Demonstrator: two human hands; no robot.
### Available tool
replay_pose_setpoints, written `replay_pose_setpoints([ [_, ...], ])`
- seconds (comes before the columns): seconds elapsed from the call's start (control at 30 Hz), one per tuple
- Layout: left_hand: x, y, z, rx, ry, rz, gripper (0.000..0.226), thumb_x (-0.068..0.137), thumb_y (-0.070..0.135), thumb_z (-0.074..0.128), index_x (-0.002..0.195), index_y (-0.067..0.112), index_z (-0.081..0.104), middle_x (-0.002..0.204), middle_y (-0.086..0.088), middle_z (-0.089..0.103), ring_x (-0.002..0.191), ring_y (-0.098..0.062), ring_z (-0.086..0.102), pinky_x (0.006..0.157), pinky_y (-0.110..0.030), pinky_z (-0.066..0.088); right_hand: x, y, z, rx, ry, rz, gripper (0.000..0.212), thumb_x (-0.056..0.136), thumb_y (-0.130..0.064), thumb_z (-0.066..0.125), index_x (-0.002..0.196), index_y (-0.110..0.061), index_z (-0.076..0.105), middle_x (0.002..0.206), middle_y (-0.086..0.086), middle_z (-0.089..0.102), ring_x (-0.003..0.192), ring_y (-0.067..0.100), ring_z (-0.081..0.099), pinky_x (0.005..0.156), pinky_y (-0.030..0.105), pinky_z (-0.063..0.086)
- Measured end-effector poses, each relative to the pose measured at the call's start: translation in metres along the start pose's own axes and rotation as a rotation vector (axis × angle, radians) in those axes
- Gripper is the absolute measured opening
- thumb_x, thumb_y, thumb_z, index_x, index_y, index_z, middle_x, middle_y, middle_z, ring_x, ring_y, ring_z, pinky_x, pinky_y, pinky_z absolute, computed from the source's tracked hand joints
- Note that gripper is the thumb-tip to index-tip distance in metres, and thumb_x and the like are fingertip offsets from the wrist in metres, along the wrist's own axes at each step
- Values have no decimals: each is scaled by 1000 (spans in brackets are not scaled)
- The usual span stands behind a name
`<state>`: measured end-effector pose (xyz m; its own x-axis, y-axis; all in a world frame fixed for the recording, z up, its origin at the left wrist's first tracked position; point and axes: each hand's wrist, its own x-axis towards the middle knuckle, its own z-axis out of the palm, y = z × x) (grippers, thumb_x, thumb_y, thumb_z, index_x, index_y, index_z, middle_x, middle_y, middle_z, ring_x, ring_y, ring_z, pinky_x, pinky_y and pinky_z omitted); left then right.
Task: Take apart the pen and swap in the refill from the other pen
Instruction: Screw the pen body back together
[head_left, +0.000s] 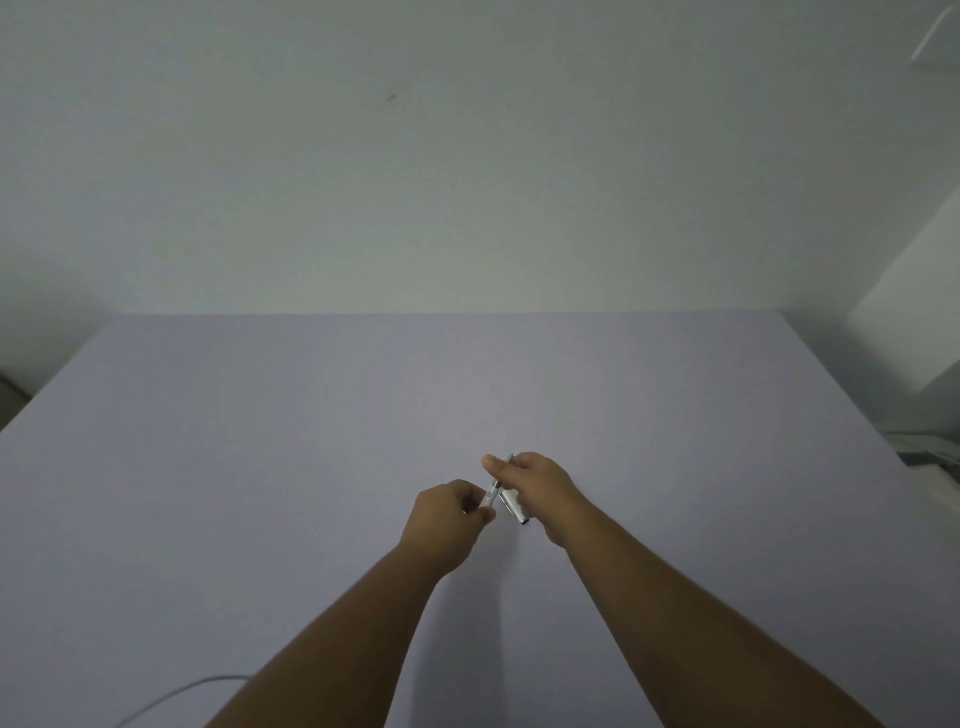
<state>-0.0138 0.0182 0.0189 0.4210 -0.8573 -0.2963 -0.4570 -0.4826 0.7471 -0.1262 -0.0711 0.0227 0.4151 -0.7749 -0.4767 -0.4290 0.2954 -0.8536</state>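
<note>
- Head view: two bare forearms reach out over a pale lavender table, the hands meeting just right of centre, above the surface.
- The left hand is curled, thumb and fingers pinching the lower end of a clear pen piece that slants toward 1 o'clock.
- The right hand, just beside the left at its 2 o'clock, is closed around a second pen piece; its white body and dark tip stick out below the palm toward 5 o'clock, and a thin dark end shows above the fingers.
- The two pieces cross or touch between the hands; which part is the refill cannot be told.
- A grey cable curves across the table at 7 o'clock.
- A plain white wall stands behind.
</note>
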Motion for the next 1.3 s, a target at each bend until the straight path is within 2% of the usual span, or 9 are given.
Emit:
replay_pose_setpoints([
  [0.1,1,1,1,-3,-6,-4,6,84,22,65,87,17,66,76,0,64,65,-16,59,73,-34,55,-3,0,-3,78,-52,-26,14,82,-34,67,79,-20,66,75,0,58,59,13,45,58,28,40],
  [0.27,-2,2,2,22,-7,7,11,84,25,65,90,16,67,79,-1,65,71,-19,62,73,-34,55,-1,-2,2,-93,46,22,43,76,-49,71,69,-12,50,68,2,47,62,17,43,59,28,37],
  [0.43,1,1,-2,-20,9,-12,5,82,21,66,85,17,66,73,-1,64,63,-17,58,68,-32,53,-4,-3,-4,118,-44,-54,12,84,-28,67,76,-18,67,72,-1,59,58,11,45,60,25,41],
  [0.57,0,1,-1,-9,-2,-3,3,82,21,66,82,19,64,73,2,62,62,-14,57,62,-26,49,0,-3,0,-76,51,-9,41,76,-44,72,66,-12,49,64,1,46,58,15,42,57,28,37],
  [0.73,2,4,-1,-35,1,-12,5,82,21,66,85,16,66,77,-3,65,64,-18,58,69,-33,54,-1,-4,-4,112,-36,-36,11,82,-26,66,77,-16,67,73,2,57,60,13,47,64,30,42],
  [0.87,-1,1,2,-26,-4,-16,6,82,22,67,85,17,65,77,-1,64,65,-17,59,69,-33,54,1,-2,2,-80,67,6,39,75,-43,72,67,-11,52,68,3,53,61,17,47,60,30,40],
  [1.03,3,4,-1,-46,8,-27,8,80,22,67,86,16,67,77,-2,65,65,-18,58,67,-34,54,0,-3,-6,97,-39,-35,16,81,-29,67,75,-15,66,78,6,58,65,17,48,64,31,41],
  [1.17,1,6,0,-17,-3,-11,12,81,23,67,89,14,66,78,-2,64,65,-17,58,64,-31,51,2,-5,-3,-80,55,-1,39,75,-46,71,74,-11,54,73,5,51,64,17,45,61,30,38],
  [1.3,4,6,-3,-28,9,-30,13,80,22,67,90,13,67,79,-3,65,66,-19,58,69,-36,54,0,-5,-6,65,-64,-23,20,82,-34,67,78,-15,64,79,5,57,62,14,46,62,29,40],
])
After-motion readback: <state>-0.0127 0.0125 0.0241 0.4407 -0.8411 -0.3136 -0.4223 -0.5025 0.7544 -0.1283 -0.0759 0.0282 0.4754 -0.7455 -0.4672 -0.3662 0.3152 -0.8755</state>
